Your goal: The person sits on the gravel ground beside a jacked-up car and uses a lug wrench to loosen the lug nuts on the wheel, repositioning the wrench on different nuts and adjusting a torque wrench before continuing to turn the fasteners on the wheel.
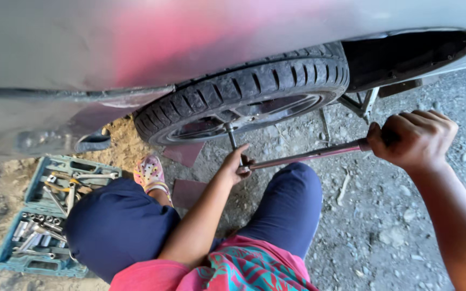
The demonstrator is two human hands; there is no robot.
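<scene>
A black car tyre [254, 89] on a dark wheel sits under a grey car body [136, 43]. A long metal wrench [303, 156] with an L-shaped end reaches into the wheel hub. My left hand [234, 164] is closed around the bend of the wrench, just below the wheel. My right hand [413, 139] grips the far end of the wrench handle, out to the right. I am squatting, with my knees in dark blue trousers [287, 205] under the wrench.
An open teal tool case [31, 264] with several sockets and spanners lies on the ground at the left. A scissor jack [360, 102] stands under the car to the right of the tyre. The ground is gravel [373, 226]. A patterned sandal [151, 172] shows near the tyre.
</scene>
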